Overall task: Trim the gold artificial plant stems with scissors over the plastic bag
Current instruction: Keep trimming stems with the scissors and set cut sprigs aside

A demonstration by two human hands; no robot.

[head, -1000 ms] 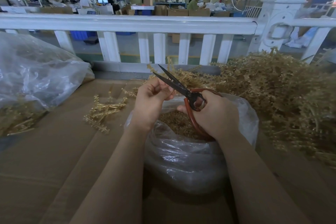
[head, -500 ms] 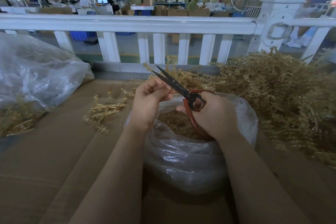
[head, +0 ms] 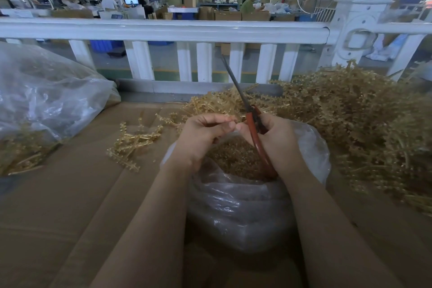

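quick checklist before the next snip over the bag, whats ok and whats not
1. Scissors gripped by the right hand: ok.
2. Blades open for a cut: not ok, they look closed and point up toward the white railing.
3. Stem in the left hand: cannot tell, its fingertips pinch together but any piece there is too small to see.
4. Both hands over the open plastic bag so trimmings fall in: ok.
5. Uncut gold stems in a pile to the right of the bag: ok.
6. Left fingertips apart from the blades: ok, they sit by the handle, below the blades.
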